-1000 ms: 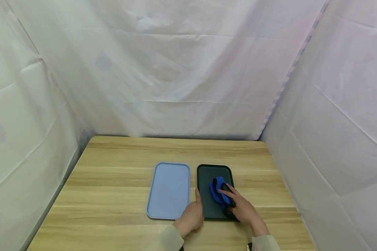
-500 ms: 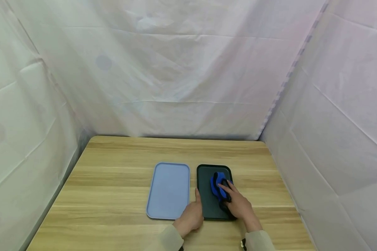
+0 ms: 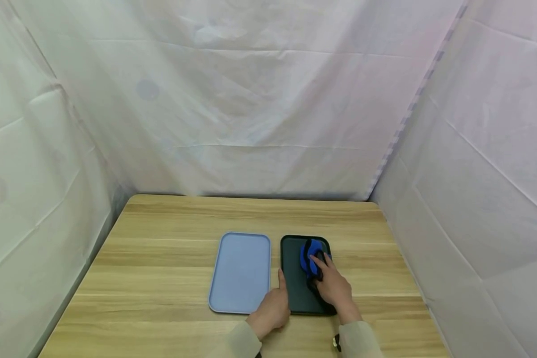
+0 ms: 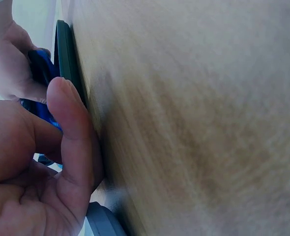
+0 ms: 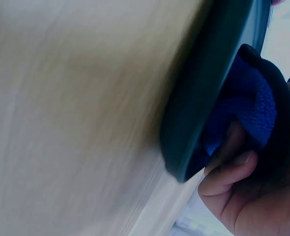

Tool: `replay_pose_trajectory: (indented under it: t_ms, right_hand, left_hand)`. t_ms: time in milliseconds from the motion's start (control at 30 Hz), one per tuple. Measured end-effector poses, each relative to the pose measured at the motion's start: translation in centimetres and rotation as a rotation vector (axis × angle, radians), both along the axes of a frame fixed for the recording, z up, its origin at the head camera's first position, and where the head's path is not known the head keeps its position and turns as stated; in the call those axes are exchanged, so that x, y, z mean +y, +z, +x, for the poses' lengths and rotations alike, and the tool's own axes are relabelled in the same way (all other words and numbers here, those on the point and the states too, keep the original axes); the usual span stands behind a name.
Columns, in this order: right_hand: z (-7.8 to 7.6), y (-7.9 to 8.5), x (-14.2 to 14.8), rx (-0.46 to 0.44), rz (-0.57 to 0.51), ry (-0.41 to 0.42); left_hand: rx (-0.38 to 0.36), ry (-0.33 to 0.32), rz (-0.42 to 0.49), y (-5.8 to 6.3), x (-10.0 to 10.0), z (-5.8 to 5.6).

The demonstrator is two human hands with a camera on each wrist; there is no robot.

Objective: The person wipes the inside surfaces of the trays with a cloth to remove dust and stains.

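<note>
On the green tray [image 3: 296,283], toward its far right, the blue cloth [image 3: 313,245] is lying bunched; my right hand [image 3: 334,287] is clasping it, fingers curled, likely for a firm press. My left hand [image 3: 273,307] is bracing a straight index finger against the tray's left side, probably for steadiness; its thumb I'm barely making out. Beside it, the blue tray [image 3: 241,273] is resting on the table [image 3: 170,271].

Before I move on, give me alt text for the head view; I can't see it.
A person's right hand holds a blue-and-black cloth on a dark green tray. Their left hand is at that tray's left edge, index finger extended. A light blue tray lies further left on the wooden table.
</note>
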State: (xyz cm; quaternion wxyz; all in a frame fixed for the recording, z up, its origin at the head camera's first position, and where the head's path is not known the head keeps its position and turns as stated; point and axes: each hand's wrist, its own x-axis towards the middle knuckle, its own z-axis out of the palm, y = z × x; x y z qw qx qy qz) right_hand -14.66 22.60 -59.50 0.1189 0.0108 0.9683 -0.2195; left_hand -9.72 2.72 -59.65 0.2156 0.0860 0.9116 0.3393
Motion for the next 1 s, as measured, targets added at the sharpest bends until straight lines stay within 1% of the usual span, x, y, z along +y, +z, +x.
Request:
replay_pose_trajectory:
  t_ms: [233, 467, 767, 1000]
  right_hand:
    - [-0.6, 0.0, -0.7, 0.003, 0.009, -0.036]
    - [-1.4, -0.1, -1.2, -0.013, 0.000, -0.065]
    - [-2.1, -0.2, -2.0, 0.028, 0.011, -0.084]
    - [-2.2, -0.1, -3.0, 0.023, -0.004, -0.117]
  left_hand:
    - [0.004, -0.005, 0.009, 0.3, 0.1, 0.0]
    - [-0.012, -0.007, 0.009, 0.1, 0.1, 0.0]
    - [0.003, -0.008, -0.017, 0.1, 0.1, -0.2]
    - [0.006, -0.014, -0.019, 0.2, 0.0, -0.1]
